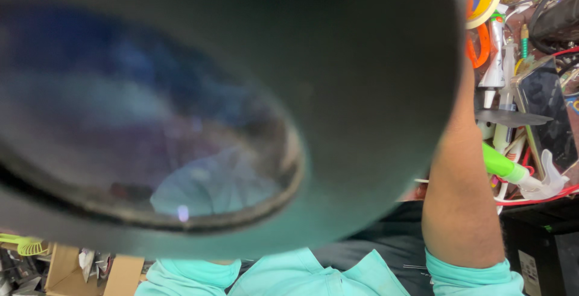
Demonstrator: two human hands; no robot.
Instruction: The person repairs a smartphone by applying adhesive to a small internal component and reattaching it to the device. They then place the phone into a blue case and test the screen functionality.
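A big dark magnifier lens housing (241, 109) is filling most of the head view, hanging right under the camera with its glass lens (151, 145) facing up at lower left and blocking both hands. The right forearm (461, 199) is reaching up behind the housing toward the cluttered counter (546, 202), so the grip of either hand cannot be told. Judging by looks, the housing is handling as rigid, smooth and fairly light, the glass is fragile and smudge-prone, so holding by the dark rim is looking safest.
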